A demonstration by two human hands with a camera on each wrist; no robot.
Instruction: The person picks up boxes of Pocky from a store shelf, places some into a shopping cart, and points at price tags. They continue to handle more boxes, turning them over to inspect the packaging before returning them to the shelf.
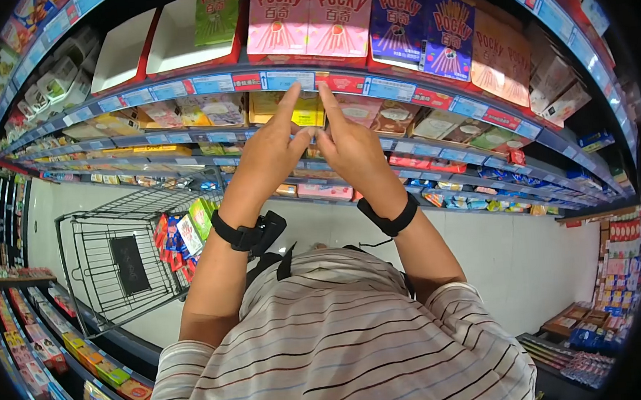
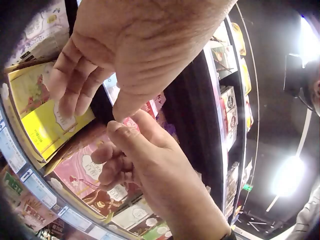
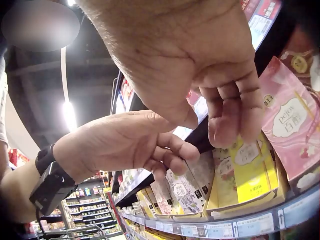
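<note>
Supermarket aisle, stocked shelves (image 1: 432, 92), wire shopping cart (image 1: 120, 258), pale floor (image 1: 533, 267), ceiling lights (image 3: 67, 115)

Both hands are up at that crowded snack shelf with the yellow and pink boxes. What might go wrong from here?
The yellow box leans against neighbours in a tight row, so pulling it may tip the pink box beside it off the shelf edge. The left hand and right hand are close together and may get in each other's way. The shopping cart stands off to the side, so a dropped box would likely miss it.
</note>
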